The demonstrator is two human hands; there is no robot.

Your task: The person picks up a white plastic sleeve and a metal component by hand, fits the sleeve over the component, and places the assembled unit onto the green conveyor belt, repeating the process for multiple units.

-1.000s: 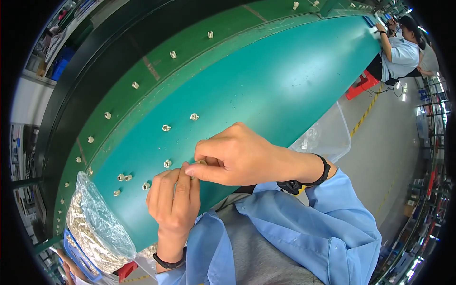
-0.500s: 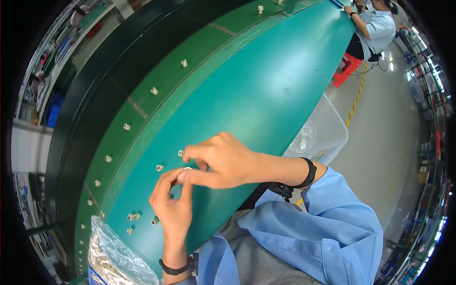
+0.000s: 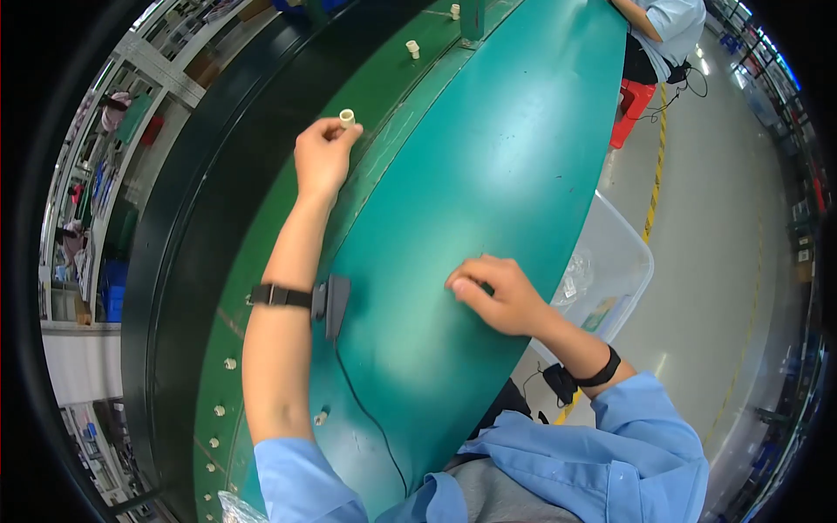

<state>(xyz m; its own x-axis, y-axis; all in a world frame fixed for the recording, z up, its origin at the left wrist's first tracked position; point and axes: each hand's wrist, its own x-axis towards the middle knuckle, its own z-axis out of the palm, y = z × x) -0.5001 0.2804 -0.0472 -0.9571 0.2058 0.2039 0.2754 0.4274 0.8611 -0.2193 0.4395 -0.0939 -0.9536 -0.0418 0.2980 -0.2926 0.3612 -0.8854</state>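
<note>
The left hand (image 3: 321,164) pinches a small cream fitting (image 3: 347,117) between thumb and fingers over the dark green strip (image 3: 375,77), its forearm (image 3: 294,248) stretched well forward, while the right hand (image 3: 499,296), loosely bent with thumb and fingers parted, hangs above the teal work surface (image 3: 445,183)

Shows smooth sheen on green worktop (image 3: 523,174) — reads as matt cloth on blue jacket (image 3: 567,472), translucent plastic on bin (image 3: 612,237), smooth plastic on red stool (image 3: 636,98). Can't tell metal from plastic on pale fitting (image 3: 347,118).
</note>
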